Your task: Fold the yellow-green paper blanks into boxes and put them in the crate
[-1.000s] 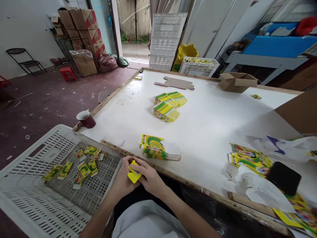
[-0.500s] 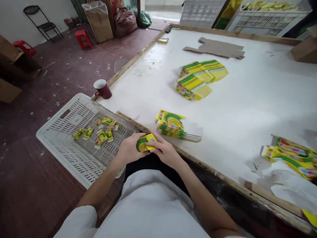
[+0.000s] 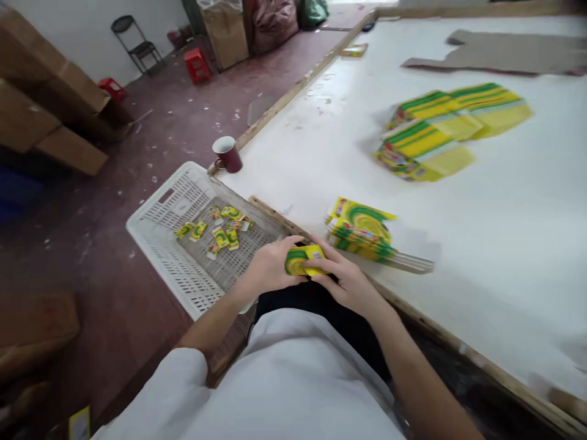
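Note:
Between my two hands is a small yellow and green box (image 3: pixel 297 261), held just off the table's near edge. My left hand (image 3: pixel 270 266) is closed around its left side. The fingers of my right hand (image 3: pixel 346 278) press on its right end. A stack of flattened yellow and green cartons (image 3: pixel 362 226) lies on the table close beyond my right hand. To the left of my hands stands a white plastic crate (image 3: pixel 160 244) with several small yellow and green boxes (image 3: pixel 222 237) scattered on its bottom.
The white table (image 3: pixel 316 131) has a raised wooden rim. A maroon mug (image 3: pixel 232 160) stands at its left corner by the crate. Farther back lie bundles of yellow cartons (image 3: pixel 417 146) and a flat cardboard piece (image 3: pixel 513 54). Cardboard boxes (image 3: pixel 41 73) and red stools (image 3: pixel 197 66) stand on the floor.
The view has swung left, so the table, crate and mug appear farther right. Both hands still hold the small box, in nearly the same grip.

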Tool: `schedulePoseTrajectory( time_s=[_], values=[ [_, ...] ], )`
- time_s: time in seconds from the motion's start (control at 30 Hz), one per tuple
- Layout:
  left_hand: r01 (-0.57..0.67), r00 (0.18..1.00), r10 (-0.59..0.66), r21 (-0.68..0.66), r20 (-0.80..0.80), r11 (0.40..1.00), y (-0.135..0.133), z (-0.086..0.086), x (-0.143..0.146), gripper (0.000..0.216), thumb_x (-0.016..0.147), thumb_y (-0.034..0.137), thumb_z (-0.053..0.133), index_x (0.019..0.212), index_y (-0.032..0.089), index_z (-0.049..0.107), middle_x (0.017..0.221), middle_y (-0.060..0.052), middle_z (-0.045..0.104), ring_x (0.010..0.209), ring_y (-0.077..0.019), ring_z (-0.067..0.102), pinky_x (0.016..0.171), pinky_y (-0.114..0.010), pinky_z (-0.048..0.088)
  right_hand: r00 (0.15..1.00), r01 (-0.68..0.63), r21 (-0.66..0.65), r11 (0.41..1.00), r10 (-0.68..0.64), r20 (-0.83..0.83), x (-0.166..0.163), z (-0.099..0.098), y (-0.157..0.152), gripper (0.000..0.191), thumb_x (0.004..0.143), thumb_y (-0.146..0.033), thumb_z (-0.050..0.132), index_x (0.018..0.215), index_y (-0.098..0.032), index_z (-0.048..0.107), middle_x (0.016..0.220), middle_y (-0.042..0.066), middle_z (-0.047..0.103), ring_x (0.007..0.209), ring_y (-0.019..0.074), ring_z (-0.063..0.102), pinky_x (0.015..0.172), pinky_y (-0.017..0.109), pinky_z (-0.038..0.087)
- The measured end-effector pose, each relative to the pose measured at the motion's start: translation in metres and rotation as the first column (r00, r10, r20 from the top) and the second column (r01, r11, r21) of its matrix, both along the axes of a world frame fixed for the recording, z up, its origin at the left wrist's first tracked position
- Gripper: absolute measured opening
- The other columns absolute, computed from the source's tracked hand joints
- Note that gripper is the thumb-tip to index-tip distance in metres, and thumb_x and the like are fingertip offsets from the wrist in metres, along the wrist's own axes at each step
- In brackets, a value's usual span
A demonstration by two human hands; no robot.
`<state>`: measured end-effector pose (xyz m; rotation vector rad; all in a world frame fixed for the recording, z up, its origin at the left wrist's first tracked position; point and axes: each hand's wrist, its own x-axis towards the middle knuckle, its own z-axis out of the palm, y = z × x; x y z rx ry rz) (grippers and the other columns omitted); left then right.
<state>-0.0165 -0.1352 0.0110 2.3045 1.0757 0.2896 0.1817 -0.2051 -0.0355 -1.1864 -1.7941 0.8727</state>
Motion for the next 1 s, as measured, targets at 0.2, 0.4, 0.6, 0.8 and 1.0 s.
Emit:
schedulePoseTrajectory(
  time_s=[0.2, 0.4, 0.6, 0.8, 1.0],
  values=[
    [0.004, 0.989, -0.012, -0.05, -0.15, 0.999, -0.005, 0.0, -0.002, 0.073, 0.072, 0.038, 0.077, 0.136, 0.018, 0.049, 0.124, -0.012, 0.07, 0.109, -0.0298, 0.069, 0.096, -0.042, 0.054, 0.996, -0.061, -0.009, 0.998, 0.061, 0.059, 0.001, -0.019, 0.0, 0.028, 0.097, -0.028, 0.054, 0.119, -0.023, 0.07, 0.159, 0.011, 0.039, 0.14, 0.0314, 0.05, 0.113, 0.046, 0.049],
    [0.003, 0.987, -0.003, -0.001, -0.163, 1.0, -0.008, 0.004, 0.002, 0.071, 0.071, 0.034, 0.075, 0.136, 0.02, 0.05, 0.128, -0.011, 0.068, 0.112, -0.0292, 0.068, 0.098, -0.041, 0.053, 0.998, 0.054, 0.068, 0.996, -0.056, 0.018, -0.006, -0.023, -0.004, 0.03, 0.095, -0.029, 0.059, 0.124, -0.022, 0.065, 0.157, 0.012, 0.042, 0.14, 0.0295, 0.05, 0.111, 0.046, 0.051],
    [0.072, 0.986, -0.07, 0.008, -0.154, 0.997, -0.004, 0.006, 0.014, 0.065, 0.071, 0.034, 0.075, 0.131, 0.021, 0.053, 0.123, -0.008, 0.071, 0.105, -0.0274, 0.071, 0.092, -0.039, 0.056, 0.994, 0.079, 0.147, 0.986, -0.088, 0.059, 0.003, -0.026, -0.013, 0.027, 0.096, -0.026, 0.059, 0.12, -0.021, 0.071, 0.16, 0.014, 0.037, 0.137, 0.028, 0.053, 0.106, 0.04, 0.055],
    [0.125, 0.982, -0.113, 0.071, -0.153, 0.99, -0.006, 0.004, 0.021, 0.065, 0.072, 0.025, 0.075, 0.132, 0.021, 0.051, 0.121, -0.009, 0.07, 0.107, -0.0279, 0.069, 0.095, -0.041, 0.053, 0.988, 0.151, 0.189, 0.97, -0.145, -0.043, -0.001, -0.03, -0.018, 0.032, 0.096, -0.023, 0.059, 0.126, -0.019, 0.069, 0.162, 0.016, 0.031, 0.143, 0.0278, 0.045, 0.109, 0.039, 0.052],
    [-0.297, 0.921, 0.282, 0.017, 0.269, 0.955, -0.006, -0.006, 0.016, 0.08, 0.066, 0.046, 0.086, 0.132, 0.02, 0.05, 0.137, -0.016, 0.057, 0.128, -0.0321, 0.054, 0.108, -0.047, 0.044, 0.894, 0.404, 0.076, 0.912, -0.376, -0.244, -0.001, -0.024, -0.012, 0.033, 0.093, -0.029, 0.064, 0.125, -0.024, 0.071, 0.156, 0.012, 0.044, 0.137, 0.0277, 0.053, 0.11, 0.041, 0.051]
  ],
)
